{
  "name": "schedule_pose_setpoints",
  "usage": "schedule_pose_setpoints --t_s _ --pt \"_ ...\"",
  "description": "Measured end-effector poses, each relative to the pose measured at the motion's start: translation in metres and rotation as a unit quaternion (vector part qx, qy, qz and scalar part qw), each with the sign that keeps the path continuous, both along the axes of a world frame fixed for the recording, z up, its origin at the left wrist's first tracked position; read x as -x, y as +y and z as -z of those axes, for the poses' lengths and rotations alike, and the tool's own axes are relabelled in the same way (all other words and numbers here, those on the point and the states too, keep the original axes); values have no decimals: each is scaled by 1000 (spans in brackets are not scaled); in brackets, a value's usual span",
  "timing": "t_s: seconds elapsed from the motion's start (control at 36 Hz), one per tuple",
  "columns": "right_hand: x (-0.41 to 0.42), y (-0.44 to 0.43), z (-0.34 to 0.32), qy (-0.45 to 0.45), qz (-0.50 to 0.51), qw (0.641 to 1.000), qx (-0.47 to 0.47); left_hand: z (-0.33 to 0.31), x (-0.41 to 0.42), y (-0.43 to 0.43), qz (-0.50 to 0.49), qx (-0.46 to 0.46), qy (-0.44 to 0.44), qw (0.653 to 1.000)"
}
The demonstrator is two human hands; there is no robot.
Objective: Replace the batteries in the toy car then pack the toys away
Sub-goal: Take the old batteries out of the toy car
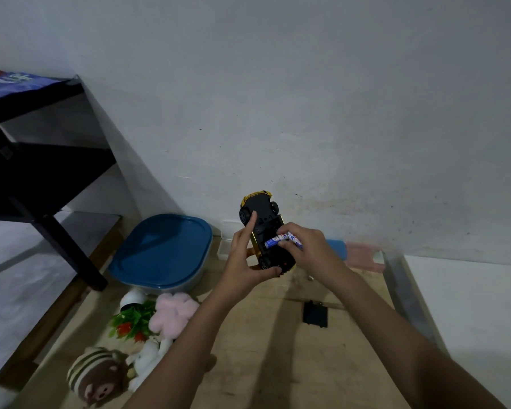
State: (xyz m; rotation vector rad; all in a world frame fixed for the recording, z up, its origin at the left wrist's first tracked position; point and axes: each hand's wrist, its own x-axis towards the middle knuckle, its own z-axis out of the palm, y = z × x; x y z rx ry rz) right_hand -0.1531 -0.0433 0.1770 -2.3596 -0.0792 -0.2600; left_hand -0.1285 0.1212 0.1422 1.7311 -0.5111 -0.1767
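Wooden table (363,293): left grip (242,261) clamps upturned toy car (263,214) by its sides, right grip (310,246) pinches batteries (278,240); likely light, rigid, slippery.

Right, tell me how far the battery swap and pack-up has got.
Done: a black cover, likely the battery door, lies off on the board. In hand: the left grip holds the upturned toy car while the right grip pinches blue-white batteries at its open bay. Left: refit the cover, then pack the pink plush, striped plush and car; the blue-lidded tub is shut.
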Motion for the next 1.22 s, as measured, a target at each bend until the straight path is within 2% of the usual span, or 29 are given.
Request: schedule_pose_setpoints --t_s 0.11,0.22,0.44,0.56,0.61,0.69,0.75,0.83,0.89,1.03,1.22 --pt "-3 -2 -4 -12 -7 999 39 1 0 2 5 -2 1 1000" --pt "-3 -4 -10 -8 -7 999 31 0 -3 2 7 -2 1 1000" --pt "2 7 -9 -13 -11 997 -73 -1 -5 -4 -6 0 -7 1000" --pt "2 8 -3 -15 46 988 -149 1 -6 -5 -20 -8 -15 1000" --pt "0 8 0 -2 79 971 -226 5 -6 -6 -25 -18 -12 999" --pt "-1 5 5 34 124 924 -361 16 -7 -5 -30 -47 -7 998" --pt "-2 1 9 52 159 879 -447 25 -6 -4 -39 -75 4 996" --pt "-1 -6 20 66 184 792 -578 37 0 -1 -43 -125 36 991" --pt "3 -10 31 73 184 760 -619 48 5 1 -32 -173 55 983" --pt "13 -15 62 116 213 769 -592 77 15 6 3 -289 88 953" --pt "26 -25 101 188 265 778 -538 100 23 -1 19 -412 50 910"
